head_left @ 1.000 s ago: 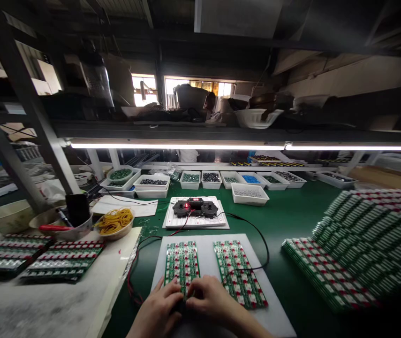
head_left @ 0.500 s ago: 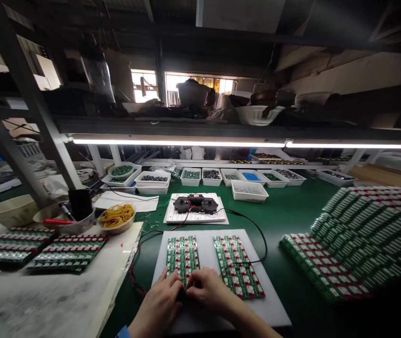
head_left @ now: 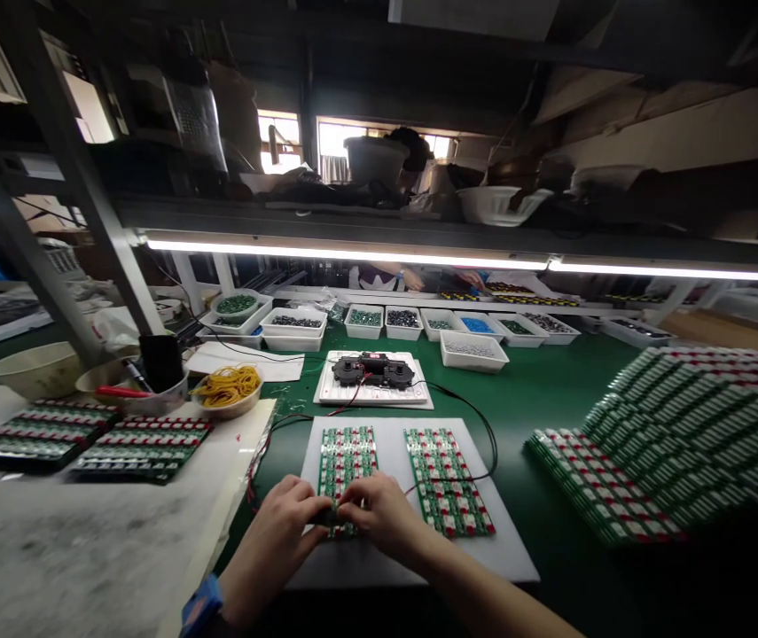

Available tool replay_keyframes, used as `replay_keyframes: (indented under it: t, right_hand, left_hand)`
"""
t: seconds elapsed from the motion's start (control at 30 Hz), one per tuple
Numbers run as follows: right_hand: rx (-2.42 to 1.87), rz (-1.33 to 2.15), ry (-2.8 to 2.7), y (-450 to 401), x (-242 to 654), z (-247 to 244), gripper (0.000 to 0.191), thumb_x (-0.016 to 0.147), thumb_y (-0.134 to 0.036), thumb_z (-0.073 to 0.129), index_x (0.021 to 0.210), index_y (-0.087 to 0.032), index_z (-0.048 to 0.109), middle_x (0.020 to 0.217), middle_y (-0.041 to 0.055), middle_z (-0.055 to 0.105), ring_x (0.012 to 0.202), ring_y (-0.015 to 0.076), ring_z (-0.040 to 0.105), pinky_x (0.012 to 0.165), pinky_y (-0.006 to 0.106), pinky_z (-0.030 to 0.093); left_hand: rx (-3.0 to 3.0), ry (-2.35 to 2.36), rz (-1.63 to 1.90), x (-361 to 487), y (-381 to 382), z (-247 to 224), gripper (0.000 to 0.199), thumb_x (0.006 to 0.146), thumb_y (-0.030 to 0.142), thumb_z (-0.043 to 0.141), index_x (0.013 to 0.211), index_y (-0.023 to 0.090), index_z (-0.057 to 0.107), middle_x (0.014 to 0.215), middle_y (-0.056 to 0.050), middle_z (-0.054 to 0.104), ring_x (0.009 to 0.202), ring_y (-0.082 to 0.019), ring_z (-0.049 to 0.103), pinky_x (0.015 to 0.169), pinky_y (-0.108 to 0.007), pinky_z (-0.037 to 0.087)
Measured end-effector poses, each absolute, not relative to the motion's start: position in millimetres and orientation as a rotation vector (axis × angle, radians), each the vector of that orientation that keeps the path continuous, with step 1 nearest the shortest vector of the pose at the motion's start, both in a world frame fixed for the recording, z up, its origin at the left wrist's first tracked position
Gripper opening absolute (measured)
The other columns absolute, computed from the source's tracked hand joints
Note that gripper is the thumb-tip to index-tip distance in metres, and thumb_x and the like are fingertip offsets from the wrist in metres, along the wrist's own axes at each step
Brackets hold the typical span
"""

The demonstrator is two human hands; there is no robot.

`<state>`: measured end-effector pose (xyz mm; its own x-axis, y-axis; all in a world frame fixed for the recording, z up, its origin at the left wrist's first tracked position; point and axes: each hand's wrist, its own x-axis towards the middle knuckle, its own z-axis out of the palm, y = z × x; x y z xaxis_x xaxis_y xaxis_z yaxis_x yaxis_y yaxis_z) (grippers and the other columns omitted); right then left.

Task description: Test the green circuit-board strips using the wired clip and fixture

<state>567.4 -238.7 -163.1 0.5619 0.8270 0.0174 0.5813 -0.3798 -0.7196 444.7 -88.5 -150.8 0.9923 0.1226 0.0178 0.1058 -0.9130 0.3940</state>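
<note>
Two green circuit panels with white and red parts lie on a white board [head_left: 388, 554]. Over the lower part of the left panel [head_left: 348, 452], my left hand [head_left: 285, 523] and my right hand [head_left: 382, 514] nearly meet. Both hands have their fingers pinched together around something small and dark between them, too hidden to name. A thin black cable crosses the right panel [head_left: 451, 487], which neither hand touches.
Behind the board sits a black device [head_left: 373, 370] on a white base. Stacked panels [head_left: 608, 487] stand at the right, more panels [head_left: 143, 447] at the left. Yellow rubber bands [head_left: 227, 387] fill a bowl. Trays of small parts line the back; a co-worker's hands show beyond.
The camera view has shifted a little. My left hand has turned and its fingers have closed beside my right hand. A co-worker's hands have come into view behind the shelf.
</note>
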Motion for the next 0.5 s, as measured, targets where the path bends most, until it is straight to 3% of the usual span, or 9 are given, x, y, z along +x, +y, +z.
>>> replay_keyframes:
  t: [0.23, 0.5]
  right_hand:
    - [-2.197, 0.489, -1.148, -235.5, 557.6, -172.1, 0.01, 0.086, -0.024, 0.067, 0.084, -0.026, 0.077, 0.084, -0.0011, 0.075, 0.091, 0.0193, 0.057, 0.083, 0.03, 0.033]
    - [-2.183, 0.474, -1.111, -239.9, 555.8, -178.4, 0.007, 0.083, -0.023, 0.069, 0.086, -0.025, 0.076, 0.087, -0.0021, 0.075, 0.094, 0.018, 0.057, 0.085, 0.029, 0.032]
  left_hand:
    - [2.587, 0.213, 0.053, 436.7, -84.5, -166.2, 0.033, 0.078, 0.008, 0.064, 0.105, 0.024, 0.072, 0.095, -0.003, 0.065, 0.1, -0.022, 0.052, 0.091, -0.034, 0.044]
    - [2.527, 0.13, 0.204, 436.7, -78.0, -185.1, 0.03, 0.079, 0.013, 0.064, 0.105, 0.026, 0.074, 0.09, -0.004, 0.066, 0.095, -0.021, 0.053, 0.086, -0.032, 0.047]
